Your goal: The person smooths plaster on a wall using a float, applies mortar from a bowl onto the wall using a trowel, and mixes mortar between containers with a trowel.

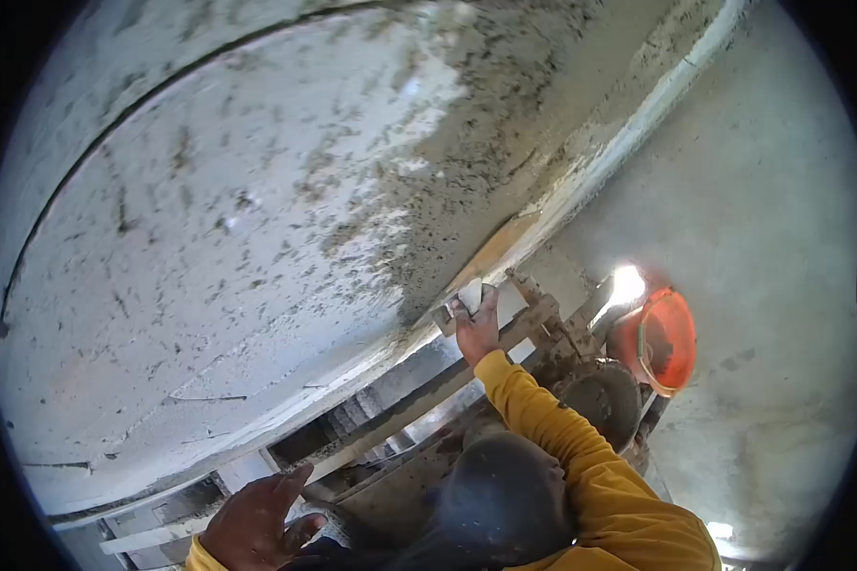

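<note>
My right hand (478, 328) reaches up to the lower edge of the plastered surface (257, 219), its fingers closed around a small pale piece (470, 295) whose kind I cannot make out. Just beyond these fingers, a tan strip (495, 249) that looks like wood lies along the wet plaster's edge. Down at the lower left, my left hand (262, 519) has its thumb and fingers apart, with nothing visible in it. Both arms wear yellow sleeves. Grey wet plaster (486, 143) covers the upper right part of the surface; the lighter part carries dark splashes.
An orange bucket (674, 343) and a dark, dirty bucket (600, 404) stand right of my right arm. Wooden scaffold bars (390, 428) run beneath the surface. A dark rounded shape (505, 500) fills the lower middle. Grey floor (762, 190) lies at the right.
</note>
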Tool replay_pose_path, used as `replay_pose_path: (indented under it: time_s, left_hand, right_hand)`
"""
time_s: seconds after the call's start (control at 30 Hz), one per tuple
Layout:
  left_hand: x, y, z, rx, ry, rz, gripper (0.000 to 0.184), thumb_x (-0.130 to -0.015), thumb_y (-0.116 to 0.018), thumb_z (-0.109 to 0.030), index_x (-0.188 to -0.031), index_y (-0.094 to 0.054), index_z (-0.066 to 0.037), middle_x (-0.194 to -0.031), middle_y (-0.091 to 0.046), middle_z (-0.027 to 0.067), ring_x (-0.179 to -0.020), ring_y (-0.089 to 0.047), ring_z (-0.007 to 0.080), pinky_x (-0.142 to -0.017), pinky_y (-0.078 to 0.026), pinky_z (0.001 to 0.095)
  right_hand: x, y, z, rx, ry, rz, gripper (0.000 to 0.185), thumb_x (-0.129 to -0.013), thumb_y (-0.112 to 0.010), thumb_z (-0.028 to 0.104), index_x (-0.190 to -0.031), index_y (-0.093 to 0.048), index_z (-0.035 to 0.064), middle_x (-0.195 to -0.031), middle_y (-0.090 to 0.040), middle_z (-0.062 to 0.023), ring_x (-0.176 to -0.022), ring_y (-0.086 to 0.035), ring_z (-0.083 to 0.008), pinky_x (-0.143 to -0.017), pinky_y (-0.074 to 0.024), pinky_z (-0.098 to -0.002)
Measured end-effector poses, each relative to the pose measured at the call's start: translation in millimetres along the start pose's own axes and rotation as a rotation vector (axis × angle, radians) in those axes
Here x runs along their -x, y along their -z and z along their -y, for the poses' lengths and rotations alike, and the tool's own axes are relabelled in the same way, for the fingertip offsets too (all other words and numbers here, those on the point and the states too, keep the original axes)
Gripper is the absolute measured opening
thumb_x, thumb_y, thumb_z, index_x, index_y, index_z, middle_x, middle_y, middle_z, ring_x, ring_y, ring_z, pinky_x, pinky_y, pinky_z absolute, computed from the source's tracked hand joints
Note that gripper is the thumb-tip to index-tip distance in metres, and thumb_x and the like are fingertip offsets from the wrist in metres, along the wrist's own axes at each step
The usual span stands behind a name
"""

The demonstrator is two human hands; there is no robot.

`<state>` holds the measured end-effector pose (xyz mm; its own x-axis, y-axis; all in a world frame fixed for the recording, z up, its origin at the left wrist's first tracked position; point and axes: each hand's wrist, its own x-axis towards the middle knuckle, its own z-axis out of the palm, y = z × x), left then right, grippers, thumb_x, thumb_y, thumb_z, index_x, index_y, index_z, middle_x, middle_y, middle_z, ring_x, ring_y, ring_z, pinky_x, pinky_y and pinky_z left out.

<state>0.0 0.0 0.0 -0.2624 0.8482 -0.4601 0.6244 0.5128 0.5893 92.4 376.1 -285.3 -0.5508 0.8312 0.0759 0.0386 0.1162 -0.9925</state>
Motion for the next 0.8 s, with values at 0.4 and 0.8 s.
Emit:
replay_pose_path:
  time_s: [0.4, 0.8]
  left_hand:
    - [10, 3, 20, 0.031, -0.013, -0.087, 0.062, -0.093, -0.071, -0.034, -0.135, -0.054, 0.008, -0.116, -0.067, 0.0277, -0.107, -0.066, 0.0418, -0.094, -0.052, 0.0430]
    - [-3, 16, 17, 0.046, 0.060, -0.079, 0.067, -0.092, -0.073, -0.030, -0.144, -0.047, 0.004, -0.118, -0.067, 0.0260, -0.110, -0.066, 0.0396, -0.097, -0.051, 0.0421]
  right_hand:
    - [0, -12, 90, 0.311, 0.295, -0.248, 0.038, -0.094, -0.066, 0.016, -0.120, -0.045, -0.0015, -0.105, -0.055, -0.0152, -0.093, -0.057, -0.0231, -0.084, -0.0484, -0.0351]
    - [-8, -8, 138, 0.329, 0.319, -0.267, 0.036, -0.094, -0.068, 0.014, -0.117, -0.047, -0.0043, -0.107, -0.053, -0.0195, -0.098, -0.059, -0.0349, -0.088, -0.0470, -0.0411]
